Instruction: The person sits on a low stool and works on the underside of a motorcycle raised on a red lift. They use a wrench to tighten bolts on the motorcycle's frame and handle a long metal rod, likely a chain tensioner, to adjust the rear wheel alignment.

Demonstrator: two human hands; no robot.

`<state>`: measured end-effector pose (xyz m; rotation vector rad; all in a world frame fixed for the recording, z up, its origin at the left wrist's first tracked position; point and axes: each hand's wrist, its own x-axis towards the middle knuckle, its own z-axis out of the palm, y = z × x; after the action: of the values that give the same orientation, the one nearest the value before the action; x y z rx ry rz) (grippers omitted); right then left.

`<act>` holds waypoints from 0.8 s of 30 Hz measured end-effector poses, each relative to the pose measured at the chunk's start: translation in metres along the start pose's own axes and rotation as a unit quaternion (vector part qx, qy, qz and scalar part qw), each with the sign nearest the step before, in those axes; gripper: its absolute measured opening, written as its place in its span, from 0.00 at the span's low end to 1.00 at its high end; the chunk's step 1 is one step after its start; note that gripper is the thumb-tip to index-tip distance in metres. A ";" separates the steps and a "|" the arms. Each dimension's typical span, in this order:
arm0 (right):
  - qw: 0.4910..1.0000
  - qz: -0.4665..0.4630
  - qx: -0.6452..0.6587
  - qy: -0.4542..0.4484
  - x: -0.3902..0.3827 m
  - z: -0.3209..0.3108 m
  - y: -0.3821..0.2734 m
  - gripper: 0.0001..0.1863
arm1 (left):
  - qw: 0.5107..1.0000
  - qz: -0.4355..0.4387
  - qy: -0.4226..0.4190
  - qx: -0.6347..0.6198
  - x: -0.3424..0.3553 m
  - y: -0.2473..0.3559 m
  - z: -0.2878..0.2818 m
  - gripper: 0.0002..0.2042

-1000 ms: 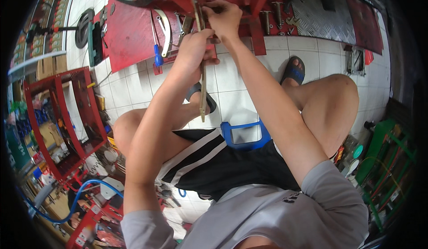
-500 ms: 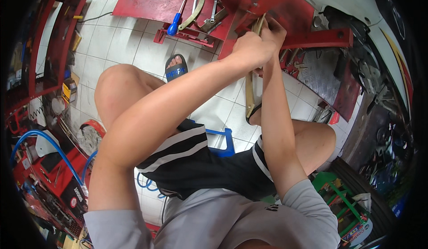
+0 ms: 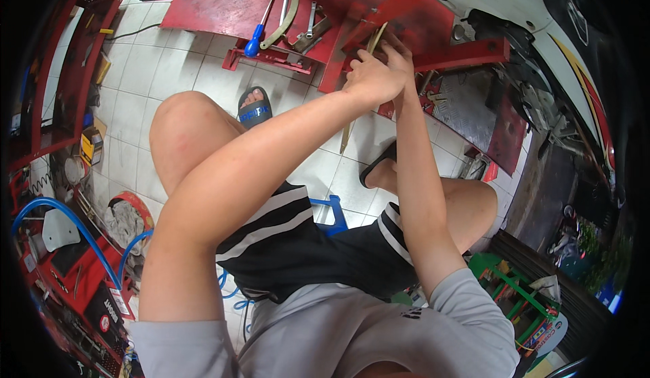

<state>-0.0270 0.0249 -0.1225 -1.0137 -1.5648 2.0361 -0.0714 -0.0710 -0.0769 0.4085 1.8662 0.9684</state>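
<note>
Leftward swings the bar [image 3: 346, 138], its middle hidden by the curled left hand [image 3: 376, 80] gripping it; right hand [image 3: 398, 54], grip unclear; lower left, red tub [image 3: 143, 204] holds cloth [image 3: 125, 221].

Dark sandals [image 3: 255, 114] are showing nearest the left grip [image 3: 374, 80], white-striped black shorts [image 3: 325, 259] farther, a grey short-sleeved shirt [image 3: 318, 334] farthest.

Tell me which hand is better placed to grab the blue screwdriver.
Probably the left hand: it is nearer the screwdriver, which lies off to its left. The right hand is farther right. Both hands are at the strip, though.
</note>
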 end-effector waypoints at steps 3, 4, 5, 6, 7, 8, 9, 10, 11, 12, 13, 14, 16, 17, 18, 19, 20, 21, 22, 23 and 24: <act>0.998 -0.013 0.030 -0.053 -0.004 -0.001 0.000 0.24 | 1.000 0.001 0.009 -0.017 0.006 -0.006 0.003 0.47; 0.997 -0.019 0.040 -0.063 -0.005 -0.005 0.003 0.25 | 1.000 0.003 0.019 0.006 0.008 -0.005 0.004 0.49; 0.996 -0.025 0.050 -0.073 -0.006 -0.009 0.006 0.25 | 1.000 0.007 0.016 0.003 0.009 -0.005 0.005 0.48; 0.998 -0.023 -0.004 -0.066 -0.002 -0.013 0.009 0.26 | 1.000 0.012 0.011 0.002 0.011 -0.006 0.005 0.47; 0.996 -0.051 -0.001 -0.079 0.001 -0.019 0.013 0.25 | 1.000 0.016 0.003 0.003 0.013 -0.007 0.006 0.46; 0.993 -0.078 0.001 -0.087 0.001 -0.025 0.016 0.24 | 1.000 0.024 -0.006 0.005 0.013 -0.009 0.007 0.46; 0.990 -0.105 0.002 -0.094 0.001 -0.031 0.019 0.24 | 0.998 0.054 0.010 0.001 0.021 -0.013 0.009 0.47; 0.989 -0.064 -0.012 -0.134 -0.001 -0.033 0.013 0.28 | 0.998 0.057 -0.004 -0.004 0.021 -0.016 0.005 0.47; 0.981 -0.081 -0.065 -0.165 -0.004 -0.033 0.005 0.27 | 0.998 0.063 -0.018 -0.010 0.021 -0.017 0.000 0.47; 0.976 -0.069 -0.105 -0.176 -0.002 -0.029 0.001 0.28 | 0.997 0.076 -0.021 -0.008 0.029 -0.025 -0.005 0.46; 0.970 -0.057 -0.146 -0.187 0.002 -0.026 0.000 0.29 | 0.996 0.091 -0.023 -0.007 0.036 -0.032 -0.009 0.45; 0.956 -0.113 -0.190 -0.193 0.008 -0.032 0.003 0.29 | 0.996 0.084 -0.025 0.015 0.033 -0.025 -0.007 0.43; 0.938 -0.159 -0.249 -0.180 0.018 -0.044 0.015 0.31 | 0.993 0.093 -0.005 0.078 0.028 -0.017 0.000 0.38; 0.939 -0.154 -0.261 -0.166 0.024 -0.047 0.023 0.31 | 0.987 0.110 0.020 0.119 0.030 -0.017 0.004 0.35; 0.939 -0.148 -0.270 -0.156 0.027 -0.046 0.028 0.32 | 0.978 0.123 0.049 0.159 0.031 -0.018 0.006 0.32; 0.940 -0.167 -0.267 -0.135 0.025 -0.048 0.032 0.32 | 0.960 0.132 0.024 0.245 0.024 -0.010 0.007 0.29; 0.940 -0.182 -0.264 -0.112 0.019 -0.051 0.036 0.32 | 0.934 0.140 -0.005 0.329 0.010 0.003 0.005 0.27; 0.939 -0.200 -0.261 -0.097 0.013 -0.047 0.041 0.32 | 0.901 0.145 -0.025 0.408 -0.002 0.007 0.001 0.25; 0.944 -0.224 -0.243 -0.016 0.003 -0.037 0.046 0.29 | 0.874 0.155 -0.029 0.459 -0.006 0.000 -0.003 0.24; 0.970 -0.126 -0.208 -0.019 -0.013 -0.032 0.040 0.24 | 0.846 0.165 -0.033 0.506 -0.008 -0.008 -0.008 0.23; 0.972 -0.108 -0.203 0.039 -0.016 -0.033 0.051 0.21 | 0.815 0.172 -0.035 0.552 -0.009 -0.014 -0.011 0.21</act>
<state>0.0145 0.0205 -0.1695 -0.9939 -2.0009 1.5473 -0.0754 -0.0903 -0.0799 1.4826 2.1611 -0.0588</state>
